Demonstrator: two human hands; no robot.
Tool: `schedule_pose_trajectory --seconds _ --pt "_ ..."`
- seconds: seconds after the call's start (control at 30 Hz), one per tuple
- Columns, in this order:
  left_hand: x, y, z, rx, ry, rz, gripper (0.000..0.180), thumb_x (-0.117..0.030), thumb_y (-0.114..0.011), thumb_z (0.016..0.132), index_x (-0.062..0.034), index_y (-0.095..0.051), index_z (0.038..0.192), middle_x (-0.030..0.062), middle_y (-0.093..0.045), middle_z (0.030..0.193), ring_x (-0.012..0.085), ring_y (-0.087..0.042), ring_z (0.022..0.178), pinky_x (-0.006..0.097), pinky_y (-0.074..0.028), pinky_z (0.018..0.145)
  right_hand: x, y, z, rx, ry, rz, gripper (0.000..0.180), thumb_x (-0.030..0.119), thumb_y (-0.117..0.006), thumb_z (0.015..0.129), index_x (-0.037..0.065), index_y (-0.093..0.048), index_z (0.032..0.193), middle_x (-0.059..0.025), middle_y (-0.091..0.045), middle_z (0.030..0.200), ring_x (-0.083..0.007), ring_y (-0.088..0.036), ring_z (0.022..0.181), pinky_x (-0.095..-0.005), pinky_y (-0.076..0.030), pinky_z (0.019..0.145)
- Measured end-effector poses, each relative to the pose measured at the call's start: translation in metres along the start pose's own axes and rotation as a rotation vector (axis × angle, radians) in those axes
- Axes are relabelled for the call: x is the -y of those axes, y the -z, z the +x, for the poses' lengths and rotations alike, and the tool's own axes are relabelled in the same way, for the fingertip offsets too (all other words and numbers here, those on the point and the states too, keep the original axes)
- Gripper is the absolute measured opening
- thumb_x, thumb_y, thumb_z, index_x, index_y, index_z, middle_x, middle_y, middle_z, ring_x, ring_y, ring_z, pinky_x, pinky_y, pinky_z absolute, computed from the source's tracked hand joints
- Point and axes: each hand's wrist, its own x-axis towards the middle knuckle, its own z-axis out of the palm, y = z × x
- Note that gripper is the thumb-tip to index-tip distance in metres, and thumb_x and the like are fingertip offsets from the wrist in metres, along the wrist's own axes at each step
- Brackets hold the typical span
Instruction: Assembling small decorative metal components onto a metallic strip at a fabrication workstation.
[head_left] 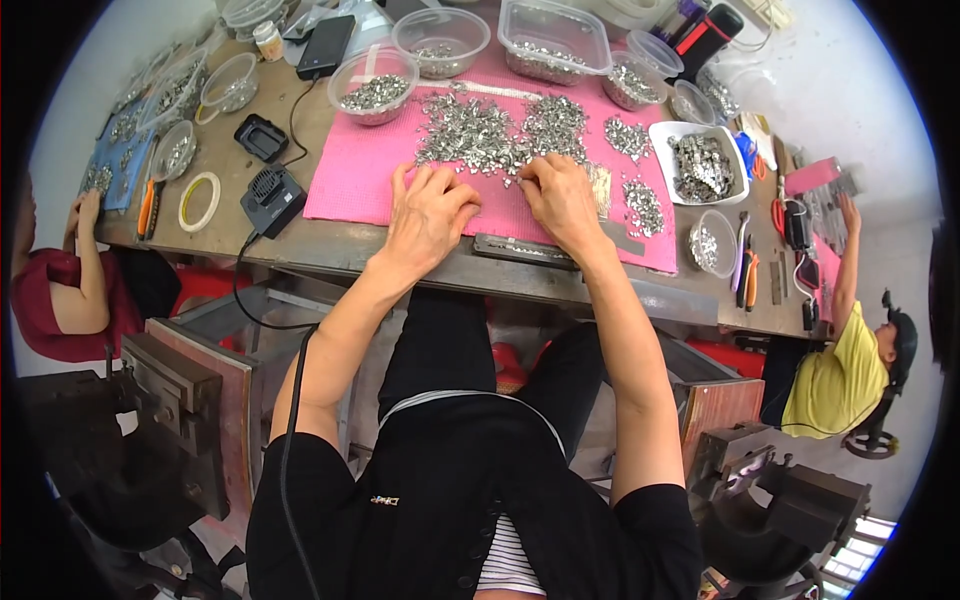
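Small silvery metal pieces (470, 130) lie heaped on a pink mat (345, 180) in front of me. At the pile's near left edge rests my left hand (430, 215), its fingers bent and drawn toward the thumb. My right hand (562, 205) pinches at the near right side of the pile. Whatever either hand grips is too small or hidden to make out. Just below the hands, a dark narrow slotted bar (525, 252) lies along the mat's front edge. Beside my right hand are a bundle of thin pale strips (599, 188) and a smaller heap of pieces (643, 207).
Clear plastic tubs (440, 45) of metal pieces line the back. A white tray (700, 165) and small bowl (712, 243) stand right, near pliers (748, 280). Left are a black charger (272, 200) with its cable and a tape roll (200, 201). Other people sit at both sides.
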Motion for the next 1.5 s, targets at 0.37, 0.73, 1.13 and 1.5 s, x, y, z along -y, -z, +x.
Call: schedule_pose_trajectory --seconds 0.37,0.73,1.13,1.5 --pt "-0.015 0.003 0.002 0.009 0.088 -0.219 0.009 -0.010 -0.071 0.089 -0.0059 -0.068 0.096 0.0049 -0.062 0.086 0.0238 -0.060 0.087 0.038 -0.043 0.095 0.001 0.000 0.006 0.128 -0.182 0.113 0.010 0.010 -0.072 0.082 0.000 -0.071 0.086 -0.0164 -0.068 0.090 -0.0362 -0.066 0.092 -0.0473 -0.052 0.083" --pt "-0.050 -0.009 -0.018 0.043 0.131 -0.602 0.008 -0.001 -0.067 0.092 0.0005 -0.065 0.100 0.0105 -0.067 0.097 0.0235 -0.064 0.089 0.034 -0.051 0.080 0.000 0.036 -0.022 0.015 -0.034 -0.124 0.010 0.008 -0.071 0.083 0.001 -0.065 0.085 -0.0157 -0.066 0.087 -0.0348 -0.065 0.083 -0.0472 -0.051 0.074" --pt "-0.054 -0.018 -0.020 -0.033 -0.033 -0.408 0.012 -0.001 -0.072 0.084 -0.0011 -0.065 0.095 0.0116 -0.066 0.095 0.0308 -0.063 0.089 0.040 -0.051 0.080 -0.002 0.041 -0.043 0.093 -0.131 0.122 0.012 0.006 -0.073 0.085 -0.002 -0.068 0.091 -0.0156 -0.065 0.083 -0.0330 -0.066 0.079 -0.0429 -0.052 0.071" --pt "-0.045 -0.019 -0.035 -0.062 -0.117 -0.274 0.039 -0.008 -0.078 0.082 -0.0058 -0.069 0.119 0.0105 -0.070 0.108 0.0317 -0.064 0.104 0.052 -0.046 0.104 0.046 0.044 -0.066 0.008 -0.201 0.471 0.009 0.000 -0.069 0.087 -0.001 -0.064 0.094 -0.0156 -0.062 0.086 -0.0355 -0.062 0.082 -0.0434 -0.048 0.075"
